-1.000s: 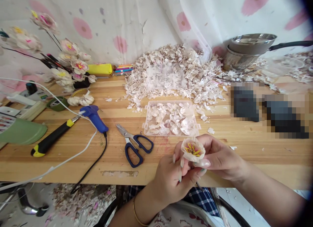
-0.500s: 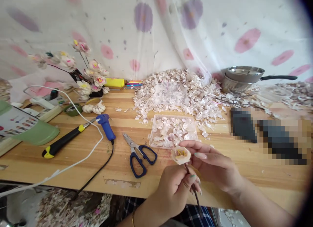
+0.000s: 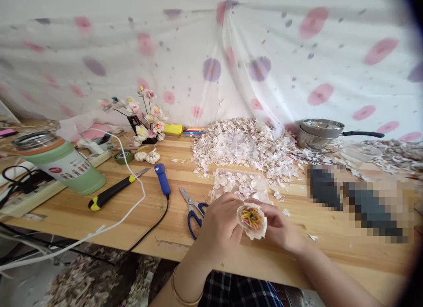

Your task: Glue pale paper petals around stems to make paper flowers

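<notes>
"Left hand (image 3: pixel 221 223) and right hand (image 3: pixel 280 232) are up close together, right above the near edge of the pale wooden table (image 3: pixel 333 265). Between them, touching both, is a cream-white petal flower (image 3: pixel 253 221) with yellow strands and a pinkish-red centre, tilted so it opens towards us."

"Pinching it, or just cupping it?"

"Can't tell tbh. Fingers on both look curled, not spread, but the tips are hidden around the bloom. No idea which hand has the actual grip."

"What's nearest to them?"

"Navy-handled steel scissors (image 3: pixel 189 199), blades a bit apart, just left of the left hand. Right past the hands there's a shallow clear plastic box (image 3: pixel 264 194) with pale petals in it, partly blocked by the fingers."

"And the blue plastic thing with the black cord (image 3: pixel 162 179)?"

"Lying left of the scissors, and left of that is a black-and-yellow-handled metal blade (image 3: pixel 114 193)."

"Further back?"

"Big heap of dry whitish petals (image 3: pixel 271 150) behind the box, then a stacked pair of steel pans (image 3: pixel 322 129) off to the right, one long black handle sticking out. Behind everything hangs a white sheet with pink and purple flowers (image 3: pixel 148 73)."
</notes>
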The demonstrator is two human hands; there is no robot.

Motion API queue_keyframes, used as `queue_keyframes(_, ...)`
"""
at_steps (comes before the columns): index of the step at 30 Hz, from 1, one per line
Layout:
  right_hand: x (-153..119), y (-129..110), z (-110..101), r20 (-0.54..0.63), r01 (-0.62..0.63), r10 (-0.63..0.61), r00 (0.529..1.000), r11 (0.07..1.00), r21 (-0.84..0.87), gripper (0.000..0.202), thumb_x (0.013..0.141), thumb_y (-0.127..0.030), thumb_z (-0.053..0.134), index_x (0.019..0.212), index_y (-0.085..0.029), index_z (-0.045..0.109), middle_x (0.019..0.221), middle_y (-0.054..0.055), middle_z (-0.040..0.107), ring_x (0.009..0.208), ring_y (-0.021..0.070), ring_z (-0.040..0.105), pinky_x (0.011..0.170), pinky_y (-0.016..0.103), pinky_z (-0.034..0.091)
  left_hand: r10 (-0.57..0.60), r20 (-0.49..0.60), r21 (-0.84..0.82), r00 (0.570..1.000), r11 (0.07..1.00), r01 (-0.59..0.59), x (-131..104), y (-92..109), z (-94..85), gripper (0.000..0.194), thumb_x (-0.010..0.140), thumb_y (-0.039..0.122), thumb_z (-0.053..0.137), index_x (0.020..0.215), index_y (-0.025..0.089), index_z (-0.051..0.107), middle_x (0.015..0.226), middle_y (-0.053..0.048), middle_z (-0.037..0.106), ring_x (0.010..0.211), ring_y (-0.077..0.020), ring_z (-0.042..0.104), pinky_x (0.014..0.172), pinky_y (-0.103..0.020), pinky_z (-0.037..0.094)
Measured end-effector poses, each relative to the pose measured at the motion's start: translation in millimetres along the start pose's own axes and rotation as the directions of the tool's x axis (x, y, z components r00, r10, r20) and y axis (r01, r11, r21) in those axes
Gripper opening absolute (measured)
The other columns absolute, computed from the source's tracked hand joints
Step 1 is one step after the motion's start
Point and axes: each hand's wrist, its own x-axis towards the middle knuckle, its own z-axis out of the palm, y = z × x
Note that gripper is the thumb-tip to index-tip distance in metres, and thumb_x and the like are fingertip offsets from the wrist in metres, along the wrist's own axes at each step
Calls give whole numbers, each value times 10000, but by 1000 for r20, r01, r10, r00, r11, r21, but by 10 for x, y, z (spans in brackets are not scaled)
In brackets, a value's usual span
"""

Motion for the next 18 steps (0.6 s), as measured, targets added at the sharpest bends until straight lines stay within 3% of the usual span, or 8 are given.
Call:
queue_keyframes(3,38,48,61,-10,229,-239,971,942,-244,146,889,-261,651,1020,-238,712,1032,87,728,1002,243,655,884,390,523,80,15,20,997,997,-80,-9,2,-4,217,869,96,494,845,212,677,761,-44,690,818,-203,610,754,-322,522)
queue_keyframes(7,47,141,101,-6,353,-375,927,878,-323,98,912,-286,619,915,-256,712,876,51,748,919,232,663,839,389,536,138,72,8,988,990,-139,-53,40,-23,251,886,79,471,929,205,684,812,-41,724,841,-202,611,764,-326,515)
queue_keyframes(15,56,181,102,4,390,-432,902,811,-435,90,915,-267,609,907,-254,697,862,56,751,862,230,664,770,382,553,125,119,-36,985,992,-122,-100,51,-62,308,878,71,413,952,197,684,874,-71,708,913,-214,630,790,-345,513)
queue_keyframes(18,-31,51,72,-13,344,-401,916,800,-491,185,898,-211,627,1071,-244,682,981,82,742,926,235,668,813,387,553,94,100,-92,991,992,-85,-148,29,-70,295,860,54,426,913,188,683,849,-76,699,886,-213,625,800,-350,514)
